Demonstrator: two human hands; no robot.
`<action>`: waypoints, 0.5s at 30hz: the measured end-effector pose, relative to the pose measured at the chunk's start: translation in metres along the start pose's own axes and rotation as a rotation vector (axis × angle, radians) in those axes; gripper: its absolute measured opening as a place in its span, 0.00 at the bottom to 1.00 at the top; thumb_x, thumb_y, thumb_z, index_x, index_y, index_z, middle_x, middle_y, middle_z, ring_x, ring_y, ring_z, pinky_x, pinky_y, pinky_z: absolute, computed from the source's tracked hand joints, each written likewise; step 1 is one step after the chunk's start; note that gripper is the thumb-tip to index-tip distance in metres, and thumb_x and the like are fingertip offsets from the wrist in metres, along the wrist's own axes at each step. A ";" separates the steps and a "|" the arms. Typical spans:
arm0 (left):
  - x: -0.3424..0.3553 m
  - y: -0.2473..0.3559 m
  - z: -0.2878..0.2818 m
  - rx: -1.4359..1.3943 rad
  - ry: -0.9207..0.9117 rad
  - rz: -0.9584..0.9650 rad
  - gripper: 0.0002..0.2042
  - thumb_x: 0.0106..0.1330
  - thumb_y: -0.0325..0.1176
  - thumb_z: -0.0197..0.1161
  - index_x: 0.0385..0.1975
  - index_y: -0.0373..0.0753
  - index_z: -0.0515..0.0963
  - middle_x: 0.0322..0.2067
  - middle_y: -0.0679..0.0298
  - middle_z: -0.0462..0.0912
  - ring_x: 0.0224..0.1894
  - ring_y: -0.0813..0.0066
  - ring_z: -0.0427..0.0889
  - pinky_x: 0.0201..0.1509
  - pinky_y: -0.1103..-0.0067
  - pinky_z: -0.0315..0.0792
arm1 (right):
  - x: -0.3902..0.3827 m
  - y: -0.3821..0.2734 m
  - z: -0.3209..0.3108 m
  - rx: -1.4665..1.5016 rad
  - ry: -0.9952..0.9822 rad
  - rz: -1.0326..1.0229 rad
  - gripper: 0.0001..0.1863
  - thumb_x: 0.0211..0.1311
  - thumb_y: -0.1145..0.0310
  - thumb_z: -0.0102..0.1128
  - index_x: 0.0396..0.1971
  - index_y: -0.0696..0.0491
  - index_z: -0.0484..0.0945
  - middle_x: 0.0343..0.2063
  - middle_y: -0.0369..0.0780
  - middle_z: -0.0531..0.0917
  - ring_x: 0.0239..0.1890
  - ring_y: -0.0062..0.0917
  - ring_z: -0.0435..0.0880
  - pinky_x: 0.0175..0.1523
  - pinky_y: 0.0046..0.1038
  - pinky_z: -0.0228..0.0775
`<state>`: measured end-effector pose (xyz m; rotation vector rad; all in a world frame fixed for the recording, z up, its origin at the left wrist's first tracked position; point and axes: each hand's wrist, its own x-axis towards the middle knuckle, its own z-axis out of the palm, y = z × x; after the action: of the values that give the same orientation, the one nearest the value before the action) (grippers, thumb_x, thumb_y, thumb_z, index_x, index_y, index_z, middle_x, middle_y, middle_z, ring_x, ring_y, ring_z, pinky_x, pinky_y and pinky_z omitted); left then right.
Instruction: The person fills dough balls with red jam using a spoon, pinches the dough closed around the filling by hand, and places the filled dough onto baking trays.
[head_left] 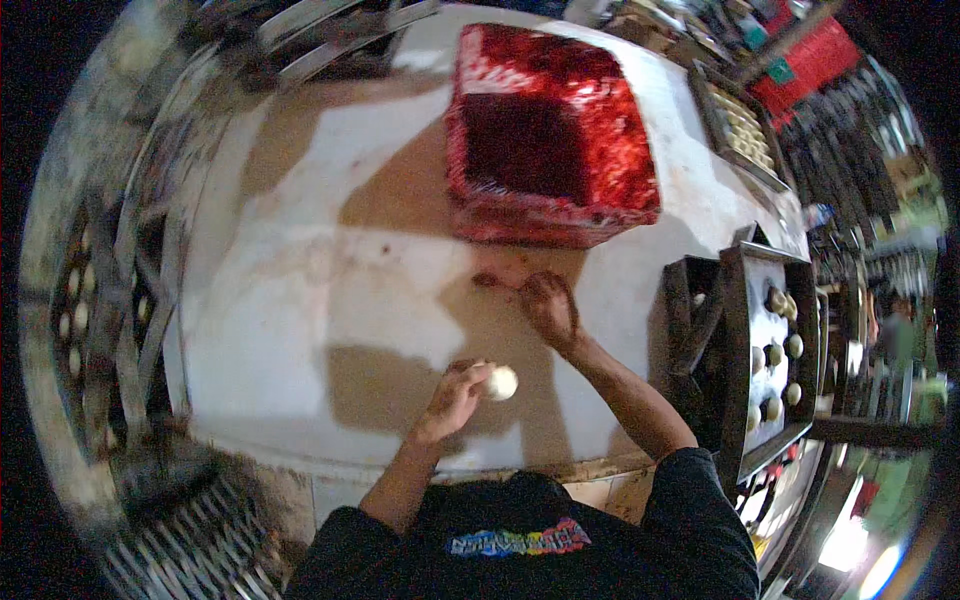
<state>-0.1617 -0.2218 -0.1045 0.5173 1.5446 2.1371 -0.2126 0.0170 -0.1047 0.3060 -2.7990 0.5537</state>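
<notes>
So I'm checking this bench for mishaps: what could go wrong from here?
The dough ball sits only at the left hand fingertips near the table front edge, so it might roll off. The right hand presses close to the red sequinned box and could smear it.

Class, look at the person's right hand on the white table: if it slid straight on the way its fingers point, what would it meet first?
The right hand points up-left across the table. Straight on, it would probably meet the red glittery box first, at its near front wall, though depth is hard to judge in this fisheye view.
</notes>
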 end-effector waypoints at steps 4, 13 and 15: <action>0.025 0.025 -0.026 -0.807 0.212 -0.658 0.19 0.54 0.36 0.65 0.42 0.37 0.69 0.35 0.63 0.76 0.37 0.72 0.75 0.40 0.76 0.72 | 0.032 -0.059 -0.060 -0.010 -0.253 -0.062 0.12 0.47 0.76 0.54 0.34 0.59 0.72 0.40 0.47 0.73 0.46 0.38 0.70 0.47 0.32 0.69; 0.062 0.044 -0.011 -0.716 0.084 -0.463 0.21 0.47 0.27 0.68 0.42 0.33 0.71 0.39 0.62 0.76 0.43 0.72 0.75 0.49 0.76 0.69 | 0.216 0.024 -0.165 -0.246 -0.445 0.179 0.07 0.54 0.68 0.45 0.23 0.54 0.69 0.21 0.45 0.76 0.24 0.40 0.78 0.27 0.39 0.68; 0.064 0.045 -0.006 -0.777 0.132 -0.445 0.20 0.49 0.25 0.66 0.43 0.33 0.70 0.39 0.63 0.76 0.43 0.73 0.75 0.49 0.76 0.70 | 0.240 0.051 -0.127 -0.469 -0.764 0.167 0.08 0.52 0.68 0.45 0.23 0.55 0.73 0.22 0.46 0.78 0.26 0.39 0.79 0.29 0.38 0.71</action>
<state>-0.2240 -0.2026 -0.0605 -0.2165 0.6750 2.1983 -0.4237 0.0770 0.0636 0.2093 -3.5810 -0.2778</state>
